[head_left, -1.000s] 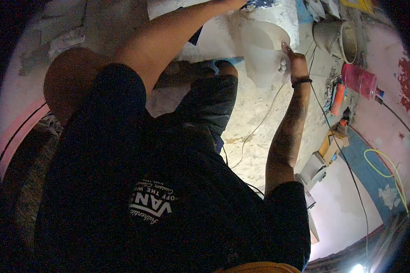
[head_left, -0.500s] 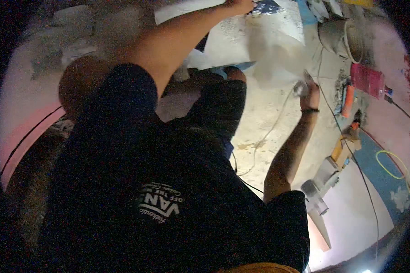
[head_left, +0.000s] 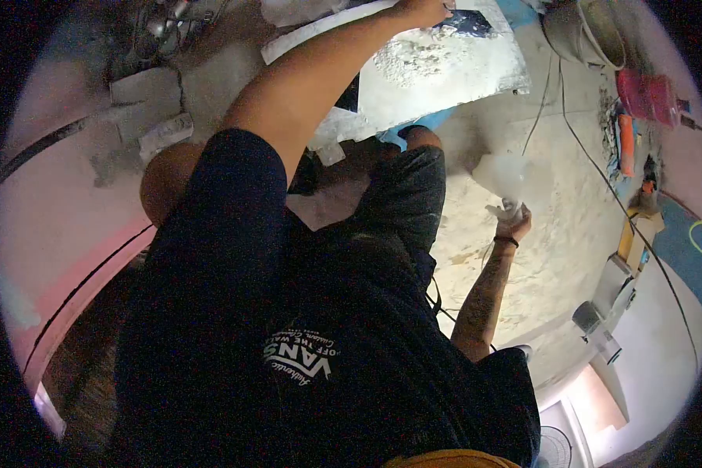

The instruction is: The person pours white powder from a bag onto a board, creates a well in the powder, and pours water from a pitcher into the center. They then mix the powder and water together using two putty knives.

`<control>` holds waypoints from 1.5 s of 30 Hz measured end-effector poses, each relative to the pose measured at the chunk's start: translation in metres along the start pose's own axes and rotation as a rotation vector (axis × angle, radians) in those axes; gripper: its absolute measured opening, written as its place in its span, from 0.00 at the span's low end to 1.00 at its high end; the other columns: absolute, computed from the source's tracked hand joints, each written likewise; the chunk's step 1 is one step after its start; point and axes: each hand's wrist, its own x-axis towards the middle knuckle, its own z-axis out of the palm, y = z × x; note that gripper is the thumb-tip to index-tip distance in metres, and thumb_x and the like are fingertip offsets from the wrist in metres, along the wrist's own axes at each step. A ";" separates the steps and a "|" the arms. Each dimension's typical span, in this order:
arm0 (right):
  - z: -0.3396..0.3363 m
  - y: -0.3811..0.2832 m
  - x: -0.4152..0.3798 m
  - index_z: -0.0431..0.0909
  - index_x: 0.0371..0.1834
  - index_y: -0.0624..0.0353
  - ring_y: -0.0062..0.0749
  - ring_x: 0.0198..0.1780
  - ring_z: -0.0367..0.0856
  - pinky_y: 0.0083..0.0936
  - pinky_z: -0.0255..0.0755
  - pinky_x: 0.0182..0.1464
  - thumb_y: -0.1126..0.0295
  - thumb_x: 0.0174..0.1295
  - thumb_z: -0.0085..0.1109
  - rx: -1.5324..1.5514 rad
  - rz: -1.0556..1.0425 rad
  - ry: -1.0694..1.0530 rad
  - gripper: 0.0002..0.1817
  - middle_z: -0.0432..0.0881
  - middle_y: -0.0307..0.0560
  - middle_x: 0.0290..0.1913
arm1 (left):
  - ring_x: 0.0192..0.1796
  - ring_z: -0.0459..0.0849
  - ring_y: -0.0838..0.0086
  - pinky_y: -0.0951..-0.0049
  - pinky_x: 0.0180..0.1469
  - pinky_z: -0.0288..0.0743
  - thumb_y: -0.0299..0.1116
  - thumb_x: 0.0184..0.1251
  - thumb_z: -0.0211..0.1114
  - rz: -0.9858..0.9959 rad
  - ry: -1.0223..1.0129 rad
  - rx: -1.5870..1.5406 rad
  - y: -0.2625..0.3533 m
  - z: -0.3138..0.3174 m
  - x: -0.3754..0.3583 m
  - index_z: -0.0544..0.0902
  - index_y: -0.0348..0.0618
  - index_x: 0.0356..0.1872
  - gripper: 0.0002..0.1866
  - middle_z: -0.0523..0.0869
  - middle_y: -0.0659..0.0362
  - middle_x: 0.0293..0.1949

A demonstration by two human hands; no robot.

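Observation:
My left hand point(head_left: 423, 12) is at the top edge of the view, fingers curled above a dark blue patch point(head_left: 469, 23) on a white board point(head_left: 483, 74). What those fingers grip, if anything, is hidden. Rough white lumpy material point(head_left: 425, 61) covers part of the board, which lies over my legs. Lower right, my right hand point(head_left: 513, 225), with a dark band at the wrist, is closed around the silvery neck of a pale, fan-shaped object point(head_left: 507, 173). Blur hides its exact kind. It is held apart from the board, over the stained floor.
A grey bucket point(head_left: 581, 35) lies tilted at the upper right. Beside it are a pink container point(head_left: 647, 97) and an orange roll-shaped item point(head_left: 626, 146). A dark cable point(head_left: 616, 183) crosses the floor on the right. A fan point(head_left: 552, 448) shows at the bottom.
My right hand has moved down in the view, with the pale object still in it. The whole view has shifted. My left hand stays by the dark blue patch.

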 end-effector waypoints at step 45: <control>0.357 0.016 0.211 0.77 0.38 0.59 0.45 0.43 0.77 0.36 0.72 0.47 0.70 0.45 0.51 -2.243 -0.881 -0.655 0.14 0.78 0.57 0.40 | 0.45 0.77 0.58 0.63 0.48 0.70 0.29 0.55 0.55 -0.608 -0.584 0.098 0.179 -0.168 -0.214 0.73 0.38 0.46 0.16 0.79 0.48 0.38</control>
